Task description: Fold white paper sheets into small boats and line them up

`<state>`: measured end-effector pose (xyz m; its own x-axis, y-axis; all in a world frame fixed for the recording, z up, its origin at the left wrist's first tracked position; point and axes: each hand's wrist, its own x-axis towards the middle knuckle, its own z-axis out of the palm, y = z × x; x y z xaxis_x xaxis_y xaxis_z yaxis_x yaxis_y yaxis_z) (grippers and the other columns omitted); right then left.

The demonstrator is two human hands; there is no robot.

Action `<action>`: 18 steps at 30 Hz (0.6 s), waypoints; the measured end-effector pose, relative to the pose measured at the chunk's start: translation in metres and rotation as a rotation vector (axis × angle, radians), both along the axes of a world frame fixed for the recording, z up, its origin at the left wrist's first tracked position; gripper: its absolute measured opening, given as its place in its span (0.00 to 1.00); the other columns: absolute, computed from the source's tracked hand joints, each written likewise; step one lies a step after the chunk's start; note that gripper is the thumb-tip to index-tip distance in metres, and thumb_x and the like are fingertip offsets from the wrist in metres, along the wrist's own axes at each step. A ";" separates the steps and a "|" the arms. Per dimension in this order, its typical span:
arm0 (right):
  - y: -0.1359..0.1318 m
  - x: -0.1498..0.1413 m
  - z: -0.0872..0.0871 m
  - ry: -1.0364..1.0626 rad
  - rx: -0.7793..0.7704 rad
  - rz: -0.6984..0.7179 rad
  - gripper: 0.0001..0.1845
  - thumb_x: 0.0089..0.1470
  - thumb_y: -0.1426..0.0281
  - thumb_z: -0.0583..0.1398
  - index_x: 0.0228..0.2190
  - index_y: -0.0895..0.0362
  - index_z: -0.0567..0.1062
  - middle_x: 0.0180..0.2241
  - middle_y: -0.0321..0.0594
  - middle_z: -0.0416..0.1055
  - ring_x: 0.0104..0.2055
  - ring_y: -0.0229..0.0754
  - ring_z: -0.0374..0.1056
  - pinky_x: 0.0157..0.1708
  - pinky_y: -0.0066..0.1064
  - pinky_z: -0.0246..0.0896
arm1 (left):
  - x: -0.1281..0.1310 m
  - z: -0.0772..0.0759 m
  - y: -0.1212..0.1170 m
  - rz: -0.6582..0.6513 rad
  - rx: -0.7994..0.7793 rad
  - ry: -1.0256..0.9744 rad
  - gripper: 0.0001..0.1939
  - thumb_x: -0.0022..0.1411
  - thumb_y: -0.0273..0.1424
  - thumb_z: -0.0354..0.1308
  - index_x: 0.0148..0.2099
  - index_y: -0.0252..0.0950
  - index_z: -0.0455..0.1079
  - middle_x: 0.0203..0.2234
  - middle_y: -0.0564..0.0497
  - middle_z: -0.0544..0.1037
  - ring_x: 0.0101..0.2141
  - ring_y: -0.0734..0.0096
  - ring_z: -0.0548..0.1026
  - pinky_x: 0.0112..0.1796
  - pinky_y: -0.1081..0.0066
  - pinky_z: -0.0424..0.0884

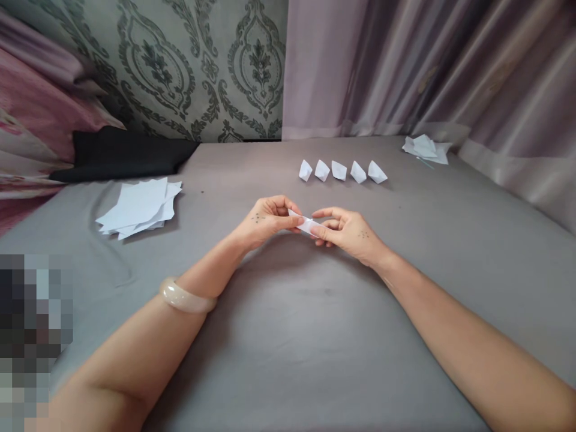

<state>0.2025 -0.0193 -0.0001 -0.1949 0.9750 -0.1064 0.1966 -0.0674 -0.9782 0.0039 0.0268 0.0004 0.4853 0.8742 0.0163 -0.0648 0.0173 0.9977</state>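
Both my hands meet over the middle of a grey sheet. My left hand pinches one end of a small folded white paper; my right hand pinches the other end with its fingers curled round it. The paper is held just above the sheet. A pale bangle sits on my left forearm. Beyond the hands, several small folded paper boats stand in a row.
A loose stack of white paper sheets lies at the left. A heap of crumpled white paper sits at the far right by the curtain. A black cloth lies at the back left.
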 end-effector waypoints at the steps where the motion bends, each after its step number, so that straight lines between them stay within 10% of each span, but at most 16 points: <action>1: 0.000 0.001 0.001 -0.005 -0.030 0.053 0.20 0.48 0.59 0.65 0.40 0.58 0.74 0.29 0.41 0.78 0.26 0.35 0.71 0.25 0.25 0.63 | 0.001 0.000 0.000 -0.005 0.001 -0.019 0.12 0.49 0.28 0.67 0.35 0.31 0.70 0.23 0.53 0.76 0.25 0.77 0.75 0.32 0.73 0.73; 6: -0.001 0.000 0.004 0.069 -0.055 0.086 0.17 0.50 0.57 0.63 0.33 0.58 0.79 0.30 0.42 0.78 0.26 0.34 0.71 0.23 0.23 0.59 | 0.009 -0.001 -0.002 0.043 -0.125 -0.139 0.21 0.50 0.28 0.67 0.47 0.33 0.67 0.27 0.54 0.75 0.27 0.78 0.74 0.35 0.71 0.71; 18: -0.004 -0.013 0.001 0.127 -0.103 0.024 0.17 0.48 0.56 0.65 0.30 0.59 0.79 0.28 0.41 0.77 0.24 0.31 0.69 0.20 0.21 0.57 | 0.018 -0.004 -0.015 0.128 -0.114 -0.016 0.11 0.47 0.35 0.67 0.27 0.31 0.74 0.21 0.52 0.72 0.23 0.79 0.65 0.28 0.73 0.59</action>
<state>0.1898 -0.0238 0.0007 -0.2362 0.9551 -0.1791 0.0749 -0.1659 -0.9833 0.0219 0.0118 -0.0033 0.3705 0.9254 -0.0796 -0.0892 0.1207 0.9887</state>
